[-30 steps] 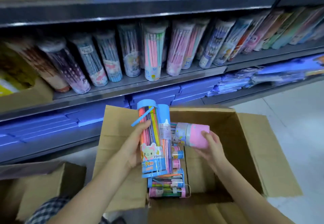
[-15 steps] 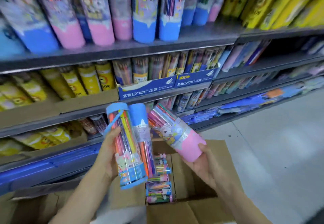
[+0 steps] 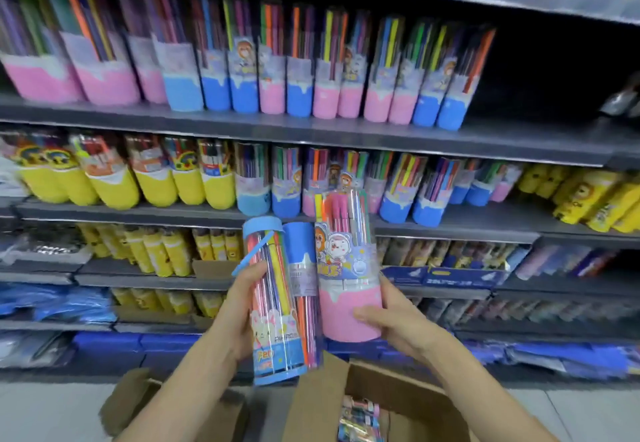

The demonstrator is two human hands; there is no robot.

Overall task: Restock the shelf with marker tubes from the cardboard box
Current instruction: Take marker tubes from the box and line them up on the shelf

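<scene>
Two blue marker tubes (image 3: 277,303) stand upright in the left hand (image 3: 239,310), fingers curled round them; the right hand (image 3: 391,324) grips a pink-based marker tube (image 3: 346,279) just beside them. Both are raised before the shelf (image 3: 311,130), above the cardboard box (image 3: 311,403), where more tubes (image 3: 358,421) lie.

Both hands raised, left grip (image 3: 239,317) and right grip (image 3: 391,324) curled closed.

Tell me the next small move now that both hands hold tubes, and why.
Probably lift the right hand and its pink-based tube to the bare stretch of the top shelf, right of the pink and blue row. That tube matches the row, and the spot looks open.
</scene>
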